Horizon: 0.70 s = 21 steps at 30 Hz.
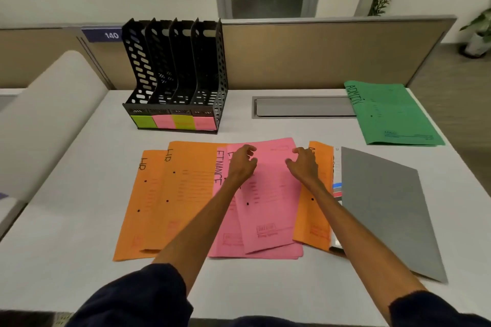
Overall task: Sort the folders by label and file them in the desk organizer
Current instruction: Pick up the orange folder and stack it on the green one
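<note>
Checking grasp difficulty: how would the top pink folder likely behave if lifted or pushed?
The top pink folder looks thin and flat, so probably light and bendy, sagging if lifted by one edge. It lies askew on the pink FINANCE folder, card on card, so a push would likely slide it.

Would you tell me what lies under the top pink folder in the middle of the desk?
Under the top pink folder, a second pink folder marked FINANCE shows at its left and lower edges. Whether more folders lie beneath the middle is covered.

Desk (79, 220): organizer (175, 74), orange folders (148, 207), pink folders (268, 194), green folder (393, 114), grey folder (385, 207).
</note>
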Available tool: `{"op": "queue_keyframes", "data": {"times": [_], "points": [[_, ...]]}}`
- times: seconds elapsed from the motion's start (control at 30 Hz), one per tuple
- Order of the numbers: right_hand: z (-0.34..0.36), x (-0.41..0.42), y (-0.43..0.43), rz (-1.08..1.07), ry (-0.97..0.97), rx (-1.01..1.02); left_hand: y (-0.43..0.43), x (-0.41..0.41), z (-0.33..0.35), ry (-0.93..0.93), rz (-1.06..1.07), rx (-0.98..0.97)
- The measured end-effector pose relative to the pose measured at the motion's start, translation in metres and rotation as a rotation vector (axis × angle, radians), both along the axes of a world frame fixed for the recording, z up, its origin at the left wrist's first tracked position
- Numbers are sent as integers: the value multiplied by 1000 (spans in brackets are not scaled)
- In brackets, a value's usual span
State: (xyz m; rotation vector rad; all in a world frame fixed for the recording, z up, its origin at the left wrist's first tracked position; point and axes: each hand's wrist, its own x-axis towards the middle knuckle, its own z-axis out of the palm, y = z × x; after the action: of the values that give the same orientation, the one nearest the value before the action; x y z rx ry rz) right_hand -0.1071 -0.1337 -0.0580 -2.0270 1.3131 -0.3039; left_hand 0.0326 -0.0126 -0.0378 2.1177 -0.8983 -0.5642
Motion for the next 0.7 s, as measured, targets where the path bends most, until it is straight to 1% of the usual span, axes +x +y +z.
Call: {"op": "queue_keyframes", "data": {"times": [0.13, 0.27, 0.37, 0.47, 0.5, 0.6, 0.7], "points": [[-8, -20, 23, -74, 52, -69, 4, -16, -10, 27, -67, 34], [-16, -46, 37, -112, 162, -91, -2, -43, -19, 68, -150, 69], [-23, -61, 47, -153, 120, -41, -7, -66, -25, 125, -224, 116], [-28, -72, 56, -148, 110, -26, -14, -90, -31, 180, -290, 175], [-28, -74, 58, -142, 113, -16, -17, -98, -31, 243, -283, 181], [-28, -82, 59, -141, 93, 36, -29, -121, -28, 520, -168, 213], [-27, -89, 57, -139, 72, 59, -41, -131, -26, 658, -111, 282]]}}
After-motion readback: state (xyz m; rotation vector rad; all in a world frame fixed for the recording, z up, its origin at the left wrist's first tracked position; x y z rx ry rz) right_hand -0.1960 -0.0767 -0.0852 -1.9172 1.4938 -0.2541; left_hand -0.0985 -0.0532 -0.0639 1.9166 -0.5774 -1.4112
